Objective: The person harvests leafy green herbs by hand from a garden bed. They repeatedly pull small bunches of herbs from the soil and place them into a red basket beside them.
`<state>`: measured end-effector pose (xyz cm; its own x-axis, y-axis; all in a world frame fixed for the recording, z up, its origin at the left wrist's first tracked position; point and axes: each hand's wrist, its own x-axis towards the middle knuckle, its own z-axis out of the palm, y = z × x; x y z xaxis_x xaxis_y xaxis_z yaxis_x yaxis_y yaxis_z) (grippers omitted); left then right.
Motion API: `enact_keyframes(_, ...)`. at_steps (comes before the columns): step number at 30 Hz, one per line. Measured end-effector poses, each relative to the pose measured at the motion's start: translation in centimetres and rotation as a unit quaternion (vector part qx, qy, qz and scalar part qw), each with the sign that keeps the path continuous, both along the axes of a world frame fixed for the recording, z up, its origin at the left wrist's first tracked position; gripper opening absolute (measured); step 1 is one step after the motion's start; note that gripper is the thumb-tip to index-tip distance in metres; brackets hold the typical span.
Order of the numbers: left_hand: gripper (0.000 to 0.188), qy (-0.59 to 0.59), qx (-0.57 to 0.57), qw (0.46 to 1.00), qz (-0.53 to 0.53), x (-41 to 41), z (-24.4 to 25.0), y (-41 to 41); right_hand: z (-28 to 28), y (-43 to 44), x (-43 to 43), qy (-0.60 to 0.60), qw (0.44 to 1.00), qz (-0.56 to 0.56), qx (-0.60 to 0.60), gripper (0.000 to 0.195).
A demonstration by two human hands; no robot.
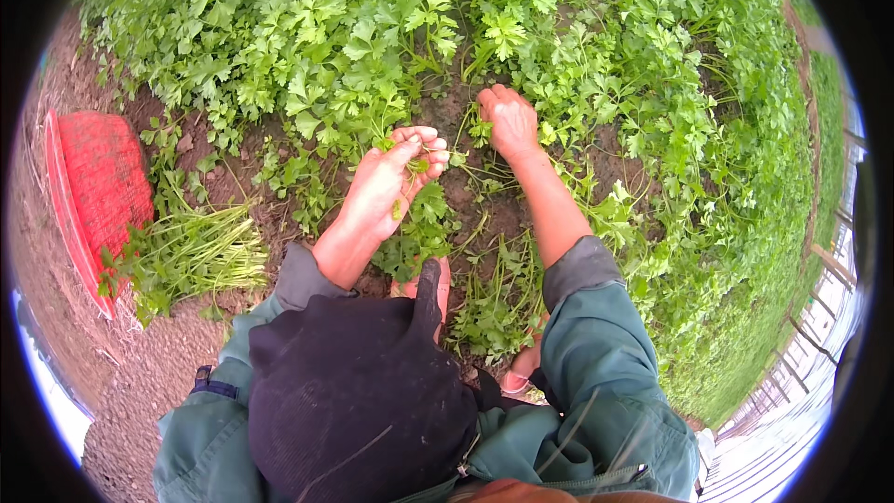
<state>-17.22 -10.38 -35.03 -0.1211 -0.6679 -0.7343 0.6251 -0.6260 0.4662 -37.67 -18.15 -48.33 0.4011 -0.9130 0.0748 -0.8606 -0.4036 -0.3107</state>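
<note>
My left hand (380, 188) is pinching a few thin green stems with small leaves, palm turned partly up. To its right, my right hand (511, 120) reaches down between the plants, back upward and fingers curled. A small leafy sprig (480, 131) shows beside its palm; the fingertips are hidden, so I cannot tell whether they grip it. Leafy celery plants (349, 49) stand thickly just beyond both hands. Bare dark soil (443, 108) shows in the gap between them.
A pile of pulled celery (209, 251) lies at left, against a red woven sack (105, 181). More loose celery (499, 300) lies between my pink shoes (520, 367). A concrete edge (160, 370) runs at lower left. Plastic sheeting with supports (789, 391) borders the far right.
</note>
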Motion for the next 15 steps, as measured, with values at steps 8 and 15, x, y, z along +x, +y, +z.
enact_keyframes(8, 0.020, -0.008, -0.004, 1.000, 0.004, 0.8, 0.1, -0.4, 4.5, -1.6, -1.1, -0.003, 0.948, -0.196, 0.250, 0.025)
enact_keyframes(15, 0.031, 0.002, -0.037, 0.998, -0.045, -1.1, 0.4, -0.4, 15.6, 1.8, 1.5, -0.105, 0.948, -0.155, 0.259, 0.025)
